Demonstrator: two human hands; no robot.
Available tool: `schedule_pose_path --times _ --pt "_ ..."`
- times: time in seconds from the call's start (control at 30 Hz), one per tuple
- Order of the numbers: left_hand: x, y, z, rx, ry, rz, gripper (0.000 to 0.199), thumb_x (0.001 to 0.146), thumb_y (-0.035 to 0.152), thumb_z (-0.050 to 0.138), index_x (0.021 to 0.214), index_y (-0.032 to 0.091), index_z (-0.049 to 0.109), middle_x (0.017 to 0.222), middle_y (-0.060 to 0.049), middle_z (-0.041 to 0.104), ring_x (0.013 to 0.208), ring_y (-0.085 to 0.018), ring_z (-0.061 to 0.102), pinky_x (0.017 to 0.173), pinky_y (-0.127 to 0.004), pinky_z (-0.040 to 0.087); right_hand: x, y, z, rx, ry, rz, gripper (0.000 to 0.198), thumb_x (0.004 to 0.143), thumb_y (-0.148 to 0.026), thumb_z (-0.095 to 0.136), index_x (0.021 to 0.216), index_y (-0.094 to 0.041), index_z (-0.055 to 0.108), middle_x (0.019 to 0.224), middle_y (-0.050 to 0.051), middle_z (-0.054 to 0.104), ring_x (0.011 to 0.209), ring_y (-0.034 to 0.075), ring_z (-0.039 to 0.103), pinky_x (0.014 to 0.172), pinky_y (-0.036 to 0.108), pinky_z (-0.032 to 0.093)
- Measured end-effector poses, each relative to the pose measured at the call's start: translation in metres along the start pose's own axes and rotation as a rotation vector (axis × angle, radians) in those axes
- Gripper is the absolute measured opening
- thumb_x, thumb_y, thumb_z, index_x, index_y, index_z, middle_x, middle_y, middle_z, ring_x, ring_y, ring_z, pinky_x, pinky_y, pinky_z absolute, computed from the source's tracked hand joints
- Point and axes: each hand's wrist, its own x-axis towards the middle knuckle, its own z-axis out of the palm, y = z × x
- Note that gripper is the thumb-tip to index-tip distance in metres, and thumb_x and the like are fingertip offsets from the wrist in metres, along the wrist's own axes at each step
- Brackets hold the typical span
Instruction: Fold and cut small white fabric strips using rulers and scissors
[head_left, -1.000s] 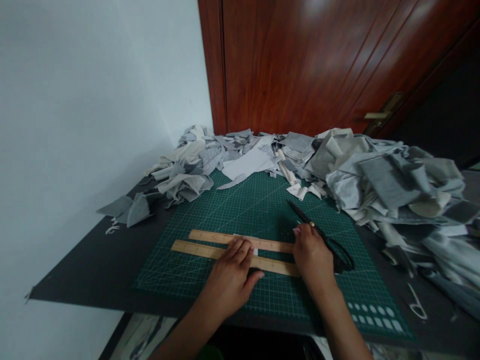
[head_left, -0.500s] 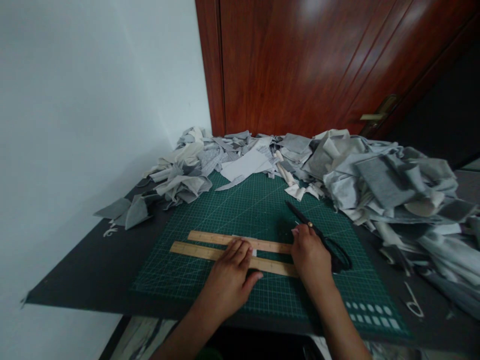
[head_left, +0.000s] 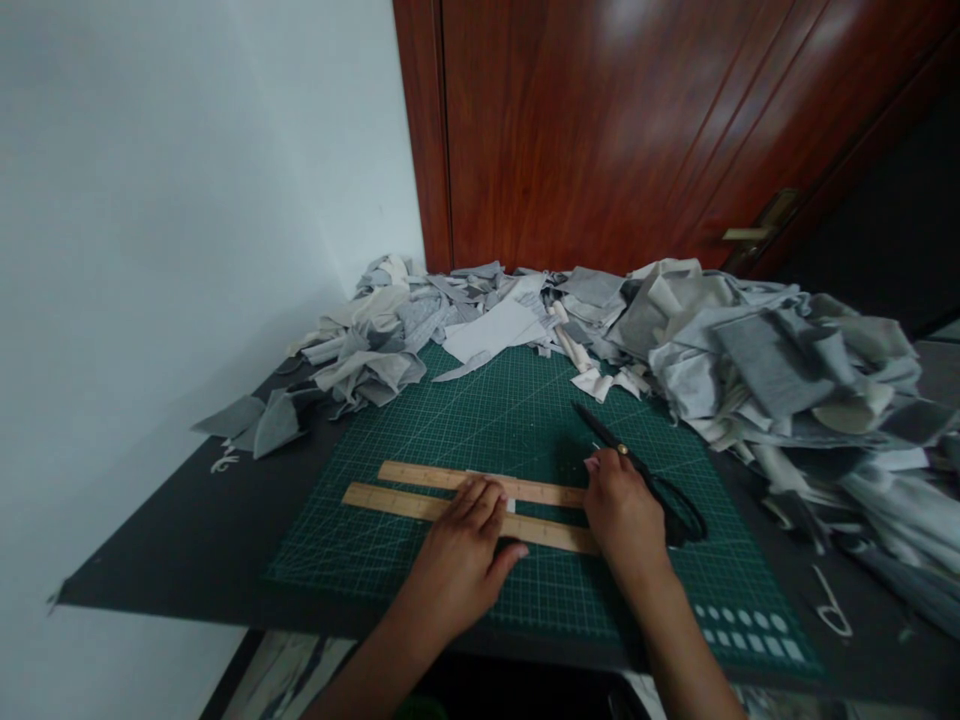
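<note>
Two wooden rulers lie almost parallel on the green cutting mat, the far ruler and the near ruler. Under them a small white piece shows, mostly covered. My left hand rests across both rulers near their middle, fingers stretched flat and thumb apart. At the rulers' right ends is my right hand, its fingers closed over the far ruler's end and hiding both ends. A pale pinkish spot shows by its fingertips, too small to name. Black scissors lie just beyond and right of that hand.
Grey and white fabric scraps are heaped along the back and right. The cutting mat sits on a dark table. A white wall borders the left, and a brown door stands behind. A white cord loop lies at right.
Both hands and both rulers keep their places on the mat. Only the whole view has shifted very slightly.
</note>
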Motion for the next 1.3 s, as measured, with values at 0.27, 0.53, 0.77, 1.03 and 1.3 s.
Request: schedule_pose_path --times 0.27,0.53,0.77,1.03,1.3 --pt "0.001 0.002 -0.002 -0.010 0.003 0.001 0.051 0.097 0.040 0.066 0.139 0.012 0.055 0.146 -0.017 0.059 0.141 -0.035 0.050 0.117 -0.054 0.045 -0.001 0.003 0.003 0.040 0.032 -0.020 0.012 0.105 -0.021 0.047 0.099 -0.020 0.057 0.097 0.009 0.071 0.088 0.023 0.070 0.063 0.031 0.040" --pt "0.001 0.000 0.000 -0.010 0.036 0.004 0.046 0.099 0.042 0.061 0.137 0.015 0.059 0.143 -0.014 0.061 0.138 -0.034 0.053 0.115 -0.055 0.046 0.005 0.010 0.003 0.171 0.075 0.001 0.015 0.103 -0.022 0.046 0.099 -0.018 0.060 0.097 0.011 0.070 0.083 0.023 0.068 0.066 0.030 0.040" --pt "0.000 -0.006 0.004 0.015 0.067 0.033 0.046 0.099 0.043 0.061 0.136 0.014 0.060 0.143 -0.014 0.062 0.137 -0.035 0.054 0.114 -0.055 0.047 0.015 0.019 -0.006 0.873 0.360 0.121 0.031 0.099 -0.046 0.050 0.096 -0.018 0.062 0.082 0.004 0.064 0.073 0.020 0.059 0.069 0.031 0.045" --pt "0.000 -0.007 0.007 0.019 0.088 0.035 0.046 0.099 0.044 0.060 0.136 0.016 0.060 0.143 -0.014 0.061 0.138 -0.035 0.054 0.113 -0.054 0.048 0.016 0.016 -0.009 1.051 0.309 0.174 0.035 0.092 -0.052 0.057 0.092 -0.018 0.063 0.081 0.002 0.063 0.075 0.019 0.058 0.072 0.031 0.047" --pt "0.002 -0.006 0.004 0.040 0.077 0.043 0.045 0.099 0.043 0.062 0.134 0.015 0.061 0.143 -0.014 0.062 0.136 -0.035 0.055 0.113 -0.055 0.049 0.015 0.022 0.000 0.774 0.118 0.051 0.028 0.099 -0.044 0.048 0.093 -0.020 0.061 0.076 0.003 0.064 0.070 0.020 0.060 0.066 0.030 0.043"
